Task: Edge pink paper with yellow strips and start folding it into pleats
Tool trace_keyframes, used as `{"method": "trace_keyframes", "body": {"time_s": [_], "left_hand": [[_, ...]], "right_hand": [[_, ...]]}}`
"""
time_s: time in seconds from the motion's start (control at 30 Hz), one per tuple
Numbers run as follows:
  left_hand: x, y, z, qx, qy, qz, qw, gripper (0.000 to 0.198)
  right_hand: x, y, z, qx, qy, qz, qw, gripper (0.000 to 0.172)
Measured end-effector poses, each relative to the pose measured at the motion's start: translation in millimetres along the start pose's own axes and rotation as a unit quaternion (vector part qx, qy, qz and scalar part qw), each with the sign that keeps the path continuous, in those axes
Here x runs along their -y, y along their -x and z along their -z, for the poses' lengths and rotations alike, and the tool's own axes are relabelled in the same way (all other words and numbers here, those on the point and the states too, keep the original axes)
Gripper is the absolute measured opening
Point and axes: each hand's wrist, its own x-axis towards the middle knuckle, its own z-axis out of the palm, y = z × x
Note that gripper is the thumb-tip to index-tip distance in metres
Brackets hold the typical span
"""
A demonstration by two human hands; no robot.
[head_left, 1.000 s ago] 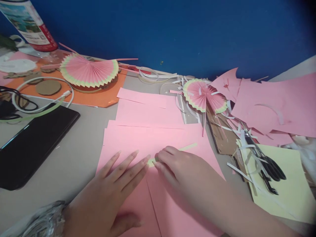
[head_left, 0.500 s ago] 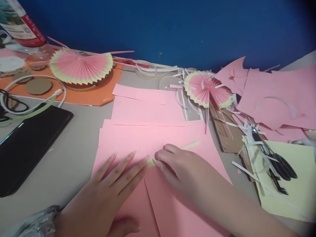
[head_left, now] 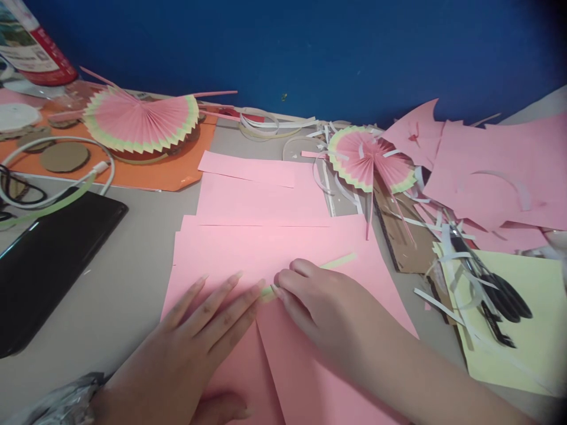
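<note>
My left hand (head_left: 199,330) lies flat with its fingers spread on the pink paper (head_left: 292,378) in front of me. Its index fingertip rests at the near end of a narrow pale green paper strip (head_left: 339,261). Closed over the middle of that strip, my right hand (head_left: 314,295) pinches it with thumb and curled fingers against the pink sheet. The strip's far end sticks out beyond the right knuckles, and the part under that hand is hidden. Behind both hands lie more pink sheets (head_left: 261,198), overlapping.
At the left are a black phone (head_left: 57,265), a white cable and a folded paper fan (head_left: 142,124) on orange card. At the right, a second fan (head_left: 372,156), paper scraps, cardboard (head_left: 405,242) and a black-handled tool (head_left: 505,298) lie on yellow paper. A blue partition (head_left: 283,53) stands behind.
The whole view has shifted slightly to the left. Both hands keep nearly the same pose on the strip and the pink paper.
</note>
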Motion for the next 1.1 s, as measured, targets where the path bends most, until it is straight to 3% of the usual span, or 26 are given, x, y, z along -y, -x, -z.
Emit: {"method": "trace_keyframes", "body": {"time_s": [0.43,0.9,1.1], "left_hand": [[-0.7,-1.6,1.8,0.002,0.011,0.003,1.000,0.073],[-5.4,-4.2,0.1,0.016,0.012,0.034,0.999,0.069],[-6.1,-3.8,0.9,-0.001,0.016,0.055,0.998,0.077]], "right_hand": [[7.3,1.7,-3.5,-0.032,0.081,0.031,0.996,0.020],[3.9,1.2,-4.3,-0.023,0.039,0.018,0.999,0.016],[0.9,0.8,-6.9,-0.032,0.048,0.033,0.998,0.018]]}}
